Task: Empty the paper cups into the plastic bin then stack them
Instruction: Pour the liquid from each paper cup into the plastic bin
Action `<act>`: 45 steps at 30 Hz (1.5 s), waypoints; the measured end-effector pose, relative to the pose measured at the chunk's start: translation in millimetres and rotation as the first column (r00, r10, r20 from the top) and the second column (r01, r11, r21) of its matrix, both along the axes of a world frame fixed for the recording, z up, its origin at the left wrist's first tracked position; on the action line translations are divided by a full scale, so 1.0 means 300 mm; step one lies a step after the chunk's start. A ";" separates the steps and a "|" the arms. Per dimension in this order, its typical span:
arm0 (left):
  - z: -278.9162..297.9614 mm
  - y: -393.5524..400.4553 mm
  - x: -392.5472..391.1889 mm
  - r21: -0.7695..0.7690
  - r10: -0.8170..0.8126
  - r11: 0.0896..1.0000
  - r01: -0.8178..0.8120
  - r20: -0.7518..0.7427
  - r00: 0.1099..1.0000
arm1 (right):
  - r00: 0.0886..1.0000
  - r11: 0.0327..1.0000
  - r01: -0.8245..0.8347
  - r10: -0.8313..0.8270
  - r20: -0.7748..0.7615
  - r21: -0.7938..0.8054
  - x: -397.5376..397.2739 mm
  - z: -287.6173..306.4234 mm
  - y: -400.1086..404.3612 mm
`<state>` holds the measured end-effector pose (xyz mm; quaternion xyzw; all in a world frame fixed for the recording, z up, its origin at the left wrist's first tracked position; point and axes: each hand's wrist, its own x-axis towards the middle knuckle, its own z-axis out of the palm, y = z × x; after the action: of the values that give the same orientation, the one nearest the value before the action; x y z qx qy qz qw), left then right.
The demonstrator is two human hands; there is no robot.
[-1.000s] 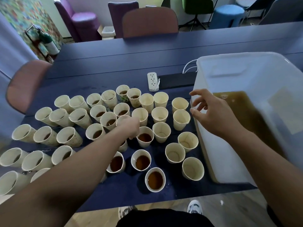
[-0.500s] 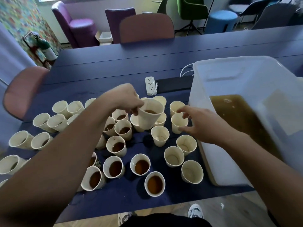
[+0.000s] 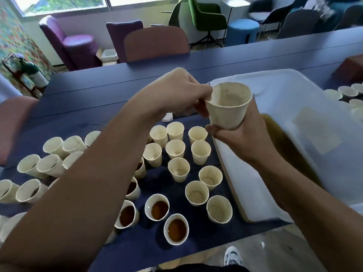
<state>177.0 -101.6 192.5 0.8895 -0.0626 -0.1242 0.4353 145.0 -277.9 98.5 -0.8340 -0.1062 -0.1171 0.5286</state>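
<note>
A cream paper cup (image 3: pixel 228 109) is held in the air at the near-left corner of the white plastic bin (image 3: pixel 275 87). It looks empty inside. My left hand (image 3: pixel 176 91) pinches its rim from the left. My right hand (image 3: pixel 241 134) grips its base from below. Brown liquid (image 3: pixel 284 146) lies in the bin. On the dark blue table (image 3: pixel 98 91) stand many more paper cups: several empty ones (image 3: pixel 196 193) beside the bin, three with brown liquid (image 3: pixel 159 208) near the front edge, several more under and left of my left arm.
More cups (image 3: pixel 347 93) stand right of the bin. Chairs (image 3: pixel 155 44) line the table's far side, another chair (image 3: pixel 13 122) is at the left. My shoe (image 3: pixel 232 256) shows below the front table edge.
My left hand lifted a cup from the group and carried it right to the bin's corner. My right hand came up and took its base. The cup held liquid earlier and now looks empty.
</note>
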 end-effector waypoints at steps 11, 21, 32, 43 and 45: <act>-0.211 -0.150 0.051 0.005 0.058 0.998 -0.059 0.112 0.992 | 0.992 0.952 0.076 -0.102 -0.074 -0.296 0.000 0.036 -0.265; -0.392 -0.246 0.022 0.378 -0.166 0.919 0.108 0.124 0.978 | 0.942 0.755 0.035 -0.244 -0.231 -0.655 0.039 -0.005 -0.428; -0.374 -0.255 0.029 0.557 -0.236 0.821 0.127 0.129 0.963 | 0.911 0.525 0.020 -0.360 -0.200 -0.851 0.086 0.000 -0.474; -0.357 -0.259 0.022 0.571 -0.239 0.810 0.134 0.113 0.964 | 0.968 0.308 0.150 -0.237 0.077 -0.939 0.109 0.032 -0.456; -0.357 -0.260 0.022 0.570 -0.238 0.811 0.134 0.112 0.965 | 0.967 0.253 0.189 -0.214 0.136 -0.949 0.112 0.043 -0.448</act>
<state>183.6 -179.5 85.5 0.9745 -0.1493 -0.0992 0.1352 178.5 -412.2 111.5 -0.9908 -0.0425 -0.0880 -0.0940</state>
